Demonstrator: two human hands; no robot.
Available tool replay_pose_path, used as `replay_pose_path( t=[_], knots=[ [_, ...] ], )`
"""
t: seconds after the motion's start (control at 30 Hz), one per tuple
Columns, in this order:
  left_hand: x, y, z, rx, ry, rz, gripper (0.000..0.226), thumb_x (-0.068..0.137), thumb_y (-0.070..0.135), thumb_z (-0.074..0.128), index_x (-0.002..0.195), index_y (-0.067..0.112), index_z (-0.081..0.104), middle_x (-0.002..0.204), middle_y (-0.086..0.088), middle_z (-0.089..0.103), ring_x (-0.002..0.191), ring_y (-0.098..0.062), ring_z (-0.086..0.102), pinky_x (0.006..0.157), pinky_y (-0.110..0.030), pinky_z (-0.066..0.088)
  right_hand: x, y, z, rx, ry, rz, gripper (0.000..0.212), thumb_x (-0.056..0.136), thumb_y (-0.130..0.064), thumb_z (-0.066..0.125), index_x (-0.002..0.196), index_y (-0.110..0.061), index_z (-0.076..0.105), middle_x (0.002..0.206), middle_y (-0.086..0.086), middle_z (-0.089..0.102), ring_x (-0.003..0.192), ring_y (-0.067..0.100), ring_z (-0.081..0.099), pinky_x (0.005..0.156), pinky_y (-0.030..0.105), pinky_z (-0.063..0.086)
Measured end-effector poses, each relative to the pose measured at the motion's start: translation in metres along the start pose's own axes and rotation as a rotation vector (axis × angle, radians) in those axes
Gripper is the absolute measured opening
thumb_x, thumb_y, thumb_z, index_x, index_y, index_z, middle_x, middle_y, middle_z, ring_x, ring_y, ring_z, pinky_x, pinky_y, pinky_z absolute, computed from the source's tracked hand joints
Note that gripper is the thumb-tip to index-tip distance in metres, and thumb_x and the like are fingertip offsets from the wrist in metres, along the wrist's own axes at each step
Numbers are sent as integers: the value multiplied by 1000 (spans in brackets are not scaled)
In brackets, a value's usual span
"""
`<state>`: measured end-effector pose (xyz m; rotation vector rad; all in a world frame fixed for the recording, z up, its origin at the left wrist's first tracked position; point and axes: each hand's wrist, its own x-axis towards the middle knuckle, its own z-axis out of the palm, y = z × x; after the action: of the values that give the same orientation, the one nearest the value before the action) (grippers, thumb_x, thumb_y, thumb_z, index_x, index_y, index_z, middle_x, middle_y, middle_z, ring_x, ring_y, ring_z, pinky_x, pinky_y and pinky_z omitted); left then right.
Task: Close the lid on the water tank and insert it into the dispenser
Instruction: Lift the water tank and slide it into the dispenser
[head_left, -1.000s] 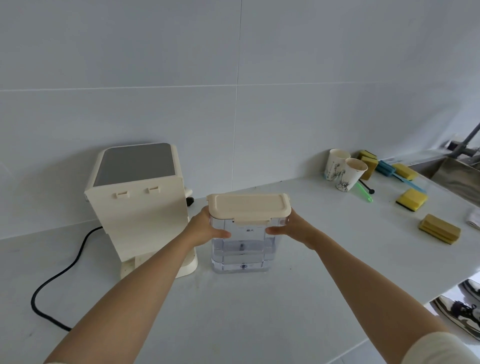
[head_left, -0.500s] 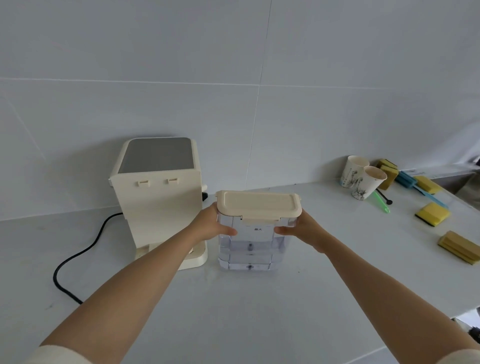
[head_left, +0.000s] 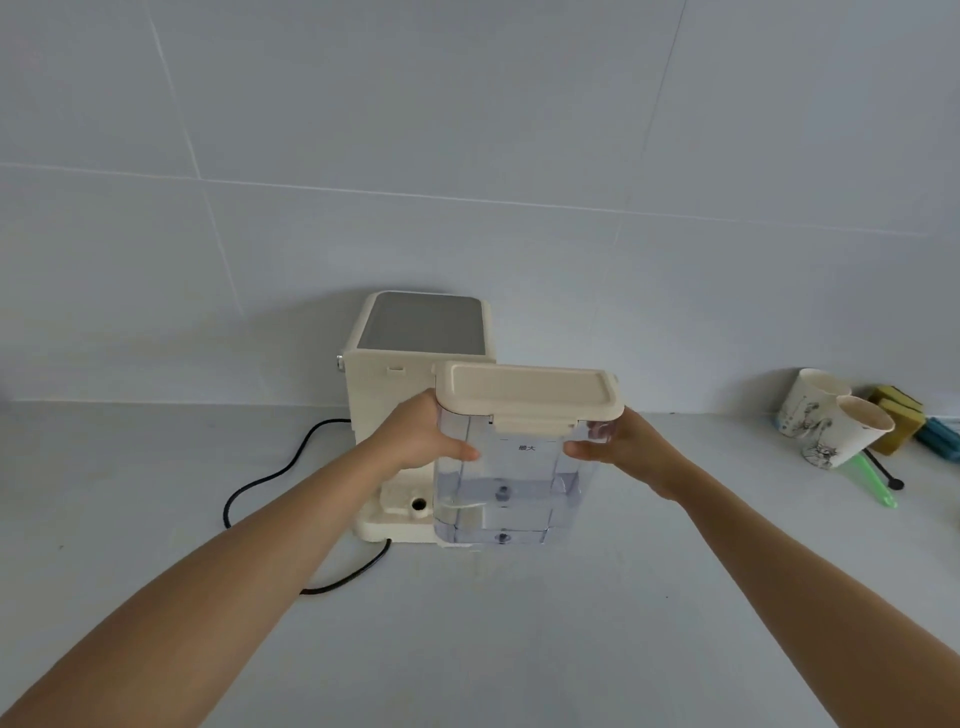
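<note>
A clear water tank (head_left: 519, 483) with a little water in its bottom hangs above the counter, its cream lid (head_left: 527, 395) lying flat on top. My left hand (head_left: 426, 436) grips the tank's left side and my right hand (head_left: 623, 449) grips its right side. The cream dispenser (head_left: 395, 410) with a grey top stands behind and to the left, its back face and low base toward me. The tank overlaps the right part of that base, where a round socket (head_left: 418, 503) shows.
A black power cord (head_left: 270, 478) loops over the white counter (head_left: 467, 649) left of and in front of the dispenser. Two paper cups (head_left: 831, 423), yellow sponges (head_left: 896, 421), a blue item and a green stick (head_left: 875, 483) lie at the right. A tiled wall is behind.
Both hands have lifted the tank off the counter and carried it left toward the dispenser's base. The view has swung left, so the sink and most sponges are out of sight.
</note>
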<state>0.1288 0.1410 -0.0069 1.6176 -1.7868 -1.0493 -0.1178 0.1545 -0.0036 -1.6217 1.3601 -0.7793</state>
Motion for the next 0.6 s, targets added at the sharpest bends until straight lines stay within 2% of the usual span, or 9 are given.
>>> replay_pose_path(
  t=[0.07,0.2,0.3,0.47,0.6],
  knots=[
    [-5,-5,-13,-18,33,-13,74,65,13,81,130,12,46,127,2,55,123,-19,48,93,-24,37,9,-9,9,-12,-22,-15,48,77,-9,70,113,-29,44,91,-22,48,86,1,48,75,18,40],
    [-14,-14,-39,-37,96,-33,76,62,10,82,130,11,47,131,-3,57,125,-21,49,106,-34,38,28,-22,29,-21,-52,-30,49,74,-15,74,114,-28,48,96,-17,53,104,18,50,86,28,39],
    [-18,-20,-55,-53,121,-51,74,63,6,81,130,11,49,131,-2,56,125,-20,48,108,-35,37,37,-32,43,-17,-59,-43,48,73,-15,74,113,-27,50,97,-16,56,105,17,51,88,29,38],
    [-20,-24,-75,-34,117,-81,71,66,6,79,130,10,48,125,-1,56,123,-21,48,103,-29,36,50,-42,59,-16,-75,-50,56,72,-19,75,122,-23,51,123,0,59,117,23,52,102,39,42],
    [-18,-28,-85,-44,107,-99,73,69,5,77,133,11,44,136,-5,51,129,-21,43,102,-27,33,59,-47,70,1,-61,-42,64,69,-22,77,126,-22,49,126,-1,59,119,22,52,105,42,41]
  ],
)
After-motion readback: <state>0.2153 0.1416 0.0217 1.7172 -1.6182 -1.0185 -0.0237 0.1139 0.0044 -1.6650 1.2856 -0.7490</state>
